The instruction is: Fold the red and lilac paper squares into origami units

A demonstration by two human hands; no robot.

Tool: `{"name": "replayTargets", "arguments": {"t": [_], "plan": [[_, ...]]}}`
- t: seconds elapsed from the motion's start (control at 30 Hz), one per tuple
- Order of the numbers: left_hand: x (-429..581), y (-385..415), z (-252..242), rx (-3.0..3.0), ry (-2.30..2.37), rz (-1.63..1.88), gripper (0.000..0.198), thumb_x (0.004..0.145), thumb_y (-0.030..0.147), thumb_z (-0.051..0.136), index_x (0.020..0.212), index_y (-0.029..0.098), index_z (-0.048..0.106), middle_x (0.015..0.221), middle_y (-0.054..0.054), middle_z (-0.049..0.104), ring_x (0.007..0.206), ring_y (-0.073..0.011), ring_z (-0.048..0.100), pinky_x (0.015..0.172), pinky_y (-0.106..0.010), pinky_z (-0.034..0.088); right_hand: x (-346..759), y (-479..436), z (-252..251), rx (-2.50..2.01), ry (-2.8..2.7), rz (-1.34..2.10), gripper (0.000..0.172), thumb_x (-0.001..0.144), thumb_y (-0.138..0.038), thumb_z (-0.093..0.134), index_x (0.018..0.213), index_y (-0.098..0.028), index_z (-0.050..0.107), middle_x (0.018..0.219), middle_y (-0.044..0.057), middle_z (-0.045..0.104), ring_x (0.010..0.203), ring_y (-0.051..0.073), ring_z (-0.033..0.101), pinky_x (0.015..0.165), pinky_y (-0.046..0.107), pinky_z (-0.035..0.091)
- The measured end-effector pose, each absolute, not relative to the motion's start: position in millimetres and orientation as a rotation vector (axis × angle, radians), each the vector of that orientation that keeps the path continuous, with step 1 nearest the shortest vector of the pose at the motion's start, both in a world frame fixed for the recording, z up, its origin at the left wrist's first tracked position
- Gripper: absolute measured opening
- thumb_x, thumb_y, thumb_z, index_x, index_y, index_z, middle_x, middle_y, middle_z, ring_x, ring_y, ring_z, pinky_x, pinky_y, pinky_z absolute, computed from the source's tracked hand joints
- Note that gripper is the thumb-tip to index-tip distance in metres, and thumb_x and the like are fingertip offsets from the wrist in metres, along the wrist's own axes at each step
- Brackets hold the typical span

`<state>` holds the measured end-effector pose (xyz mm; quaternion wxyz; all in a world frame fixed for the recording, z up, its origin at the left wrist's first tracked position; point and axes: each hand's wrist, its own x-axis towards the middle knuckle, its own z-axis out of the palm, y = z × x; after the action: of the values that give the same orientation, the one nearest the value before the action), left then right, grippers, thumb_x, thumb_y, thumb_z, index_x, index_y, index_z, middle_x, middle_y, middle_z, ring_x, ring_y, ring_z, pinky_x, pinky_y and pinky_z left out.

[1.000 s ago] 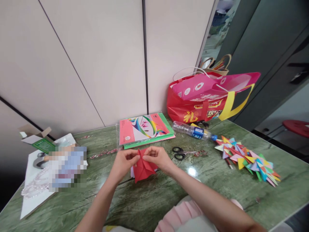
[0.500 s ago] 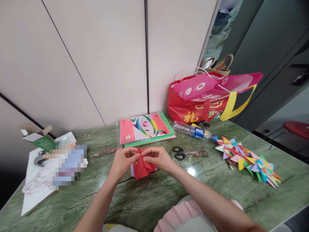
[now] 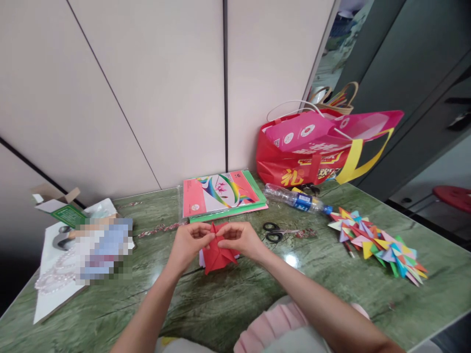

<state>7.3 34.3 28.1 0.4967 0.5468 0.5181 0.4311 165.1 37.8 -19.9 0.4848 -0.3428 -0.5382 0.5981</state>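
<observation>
A folded red paper piece (image 3: 218, 256) is held just above the green marble table (image 3: 228, 299), in the middle of the view. My left hand (image 3: 189, 245) pinches its upper left edge with fingers closed. My right hand (image 3: 238, 239) pinches the top right edge, fingertips almost touching those of the left hand. A small stack of pale sheets lies under the red paper, mostly hidden.
A pack of coloured paper (image 3: 222, 193) lies behind my hands. Black scissors (image 3: 274, 232), a plastic bottle (image 3: 297, 199) and a pile of folded coloured paper pieces (image 3: 375, 243) are to the right. A red and pink bag (image 3: 316, 147) stands at the back. A small box (image 3: 57, 208) and white sheets sit left.
My fingertips have drawn closer together at the top of the red paper. The view has shifted slightly.
</observation>
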Motion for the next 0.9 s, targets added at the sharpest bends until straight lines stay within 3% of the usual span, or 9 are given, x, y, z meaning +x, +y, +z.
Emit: {"name": "replayTargets", "arguments": {"t": [0.3,0.53,0.9], "plan": [[9.6,33.2,29.1,1.351,1.242,1.033,0.016,0.054,0.021,0.070,0.067,0.013,0.065,0.054,0.000,0.064,0.042,-0.0103,0.054,0.044,-0.021,0.045,161.2,36.0,-21.1,-0.883,-1.283,1.453,0.026,0.051,-0.026,0.076,0.070,-0.015,0.062,0.060,-0.003,0.061,0.052,0.009,0.055,0.054,0.022,0.045],[8.6,32.1,34.9,1.428,1.250,1.008,0.015,0.064,0.028,0.063,0.067,0.014,0.066,0.045,0.002,0.059,0.039,-0.0105,0.053,0.044,-0.021,0.043,160.7,33.5,-17.3,-0.896,-1.341,1.429,0.020,0.053,-0.019,0.074,0.069,-0.015,0.061,0.061,-0.003,0.059,0.053,0.008,0.053,0.055,0.021,0.043],[7.6,33.3,28.5,1.355,1.213,1.056,0.011,0.065,0.021,0.060,0.057,0.014,0.061,0.044,0.003,0.057,0.039,-0.0093,0.052,0.044,-0.020,0.043,161.8,31.4,-12.4,-0.905,-1.430,1.379,0.016,0.057,-0.018,0.069,0.069,-0.014,0.061,0.062,-0.003,0.058,0.054,0.009,0.051,0.054,0.021,0.039]]}}
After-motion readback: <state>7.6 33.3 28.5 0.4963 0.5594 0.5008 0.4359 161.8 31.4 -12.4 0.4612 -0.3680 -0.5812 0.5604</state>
